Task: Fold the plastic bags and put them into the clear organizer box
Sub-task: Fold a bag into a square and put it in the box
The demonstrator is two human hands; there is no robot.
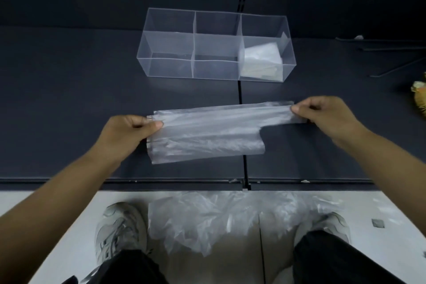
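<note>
A translucent plastic bag (207,134) lies stretched lengthwise on the dark shelf (69,99), folded into a long strip. My left hand (129,131) pinches its left end between thumb and fingers. My right hand (327,115) pinches the narrow handle end on the right. Behind the bag stands the clear organizer box (170,44) with three compartments. Its right compartment holds folded bags (262,57); the left and middle ones hold nothing.
A heap of loose plastic bags (221,219) lies on the pale floor between my two shoes, below the shelf's front edge (161,182). Thin dark rods (391,48) lie at the far right, and a yellowish object (420,97) sits at the right border.
</note>
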